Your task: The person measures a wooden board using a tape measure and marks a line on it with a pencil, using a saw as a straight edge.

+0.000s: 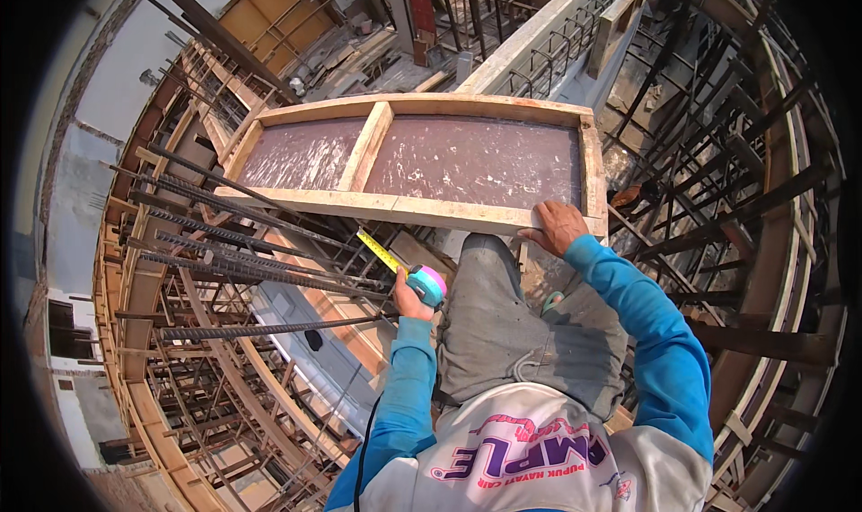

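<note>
Bent steel stirrups (pixel 549 54) line one edge of a long pale board (pixel 516 47). Ribbed steel bars (pixel 269 328) extend near timber formwork (pixel 145 409). Dark poles (pixel 763 340) crisscross; an orange panel (pixel 274 16) faces a whitish wall (pixel 126 94).

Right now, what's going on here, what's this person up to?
The person's left hand holds a tape measure, with some yellow blade pulled out toward a wooden-framed panel. The right hand holds the panel's near edge, close to its right corner. Ribbed steel bars stick out on the left. Whether the blade touches the panel is unclear.
</note>
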Demonstrator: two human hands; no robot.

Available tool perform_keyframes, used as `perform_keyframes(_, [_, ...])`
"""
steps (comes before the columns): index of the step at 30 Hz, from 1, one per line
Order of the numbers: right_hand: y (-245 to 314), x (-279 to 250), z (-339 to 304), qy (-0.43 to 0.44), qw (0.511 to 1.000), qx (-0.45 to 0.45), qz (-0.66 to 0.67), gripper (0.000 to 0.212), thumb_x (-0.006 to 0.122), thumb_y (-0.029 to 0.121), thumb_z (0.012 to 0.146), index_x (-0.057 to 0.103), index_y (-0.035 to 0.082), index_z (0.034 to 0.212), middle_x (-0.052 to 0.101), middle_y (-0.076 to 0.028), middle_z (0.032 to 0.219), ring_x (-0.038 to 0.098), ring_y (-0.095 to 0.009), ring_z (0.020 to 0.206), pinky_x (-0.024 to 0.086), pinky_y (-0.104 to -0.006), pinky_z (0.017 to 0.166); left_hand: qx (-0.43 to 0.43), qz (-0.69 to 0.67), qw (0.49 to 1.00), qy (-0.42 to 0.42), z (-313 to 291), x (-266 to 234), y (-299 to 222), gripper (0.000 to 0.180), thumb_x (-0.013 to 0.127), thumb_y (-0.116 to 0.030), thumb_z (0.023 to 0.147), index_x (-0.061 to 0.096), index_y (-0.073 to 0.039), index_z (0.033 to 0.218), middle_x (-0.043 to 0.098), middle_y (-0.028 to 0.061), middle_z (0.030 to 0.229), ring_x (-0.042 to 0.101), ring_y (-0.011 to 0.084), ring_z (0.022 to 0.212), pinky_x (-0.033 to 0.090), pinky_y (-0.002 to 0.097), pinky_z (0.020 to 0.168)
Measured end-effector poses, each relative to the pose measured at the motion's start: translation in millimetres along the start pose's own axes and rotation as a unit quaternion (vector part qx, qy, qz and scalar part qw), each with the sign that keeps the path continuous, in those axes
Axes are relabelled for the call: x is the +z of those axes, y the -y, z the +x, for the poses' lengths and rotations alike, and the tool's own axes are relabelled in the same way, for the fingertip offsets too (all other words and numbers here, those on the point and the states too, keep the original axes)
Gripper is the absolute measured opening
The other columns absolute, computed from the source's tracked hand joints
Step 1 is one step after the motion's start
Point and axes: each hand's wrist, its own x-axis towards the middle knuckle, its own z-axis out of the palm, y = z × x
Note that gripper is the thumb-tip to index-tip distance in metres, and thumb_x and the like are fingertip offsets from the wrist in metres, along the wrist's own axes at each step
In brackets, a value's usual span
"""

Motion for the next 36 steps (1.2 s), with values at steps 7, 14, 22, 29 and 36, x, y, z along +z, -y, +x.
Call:
perform_keyframes(7, [25,-29,-17,0.026,0.999,-0.035,0.009,0.057,0.057,0.057,0.083,0.054,0.001,0.094,0.059,-0.016,0.089,0.06,-0.032,0.087,0.049,-0.042,0.073,0.017,-0.033,0.993,0.108,-6,25,11,0.043,0.037,-0.042,0.098,0.054,-0.004,0.111,0.063,0.0107,0.107,0.061,0.0317,0.098,0.049,0.0457,0.085])
perform_keyframes(14, [24,-68,-13,-0.012,0.994,-0.093,-0.062,0.055,0.059,0.054,0.083,0.054,0.001,0.092,0.059,-0.016,0.084,0.061,-0.032,0.084,0.05,-0.0414,0.07,0.035,-0.069,0.987,0.142,-21,49,8,0.05,0.033,-0.036,0.099,0.037,-0.007,0.139,0.047,0.0097,0.138,0.051,0.0302,0.118,0.04,0.0425,0.101])
perform_keyframes(22, [20,-135,-30,0.052,0.995,-0.034,-0.075,0.054,0.059,0.053,0.083,0.053,0.0,0.091,0.061,-0.018,0.083,0.062,-0.036,0.079,0.05,-0.0431,0.069,0.054,-0.146,0.974,0.162,7,41,13,0.044,0.032,-0.032,0.098,0.048,-0.006,0.129,0.051,0.0094,0.133,0.052,0.0303,0.116,0.039,0.0408,0.101])
perform_keyframes(29, [48,-144,-69,0.083,0.995,-0.06,-0.003,0.054,0.06,0.052,0.083,0.051,-0.001,0.087,0.059,-0.021,0.076,0.061,-0.039,0.072,0.049,-0.0457,0.064,-0.041,-0.197,0.972,0.121,46,40,-5,0.04,0.038,-0.04,0.094,0.058,-0.013,0.116,0.063,0.0032,0.107,0.06,0.0235,0.099,0.05,0.039,0.081])
perform_keyframes(36, [74,-156,-98,0.119,0.991,0.027,0.057,0.052,0.06,0.049,0.085,0.05,-0.002,0.089,0.06,-0.026,0.078,0.061,-0.044,0.073,0.049,-0.0487,0.065,-0.082,-0.122,0.965,0.219,12,60,-47,0.046,0.04,-0.048,0.091,0.054,-0.013,0.118,0.06,0.0064,0.111,0.059,0.0275,0.098,0.05,0.0459,0.073])
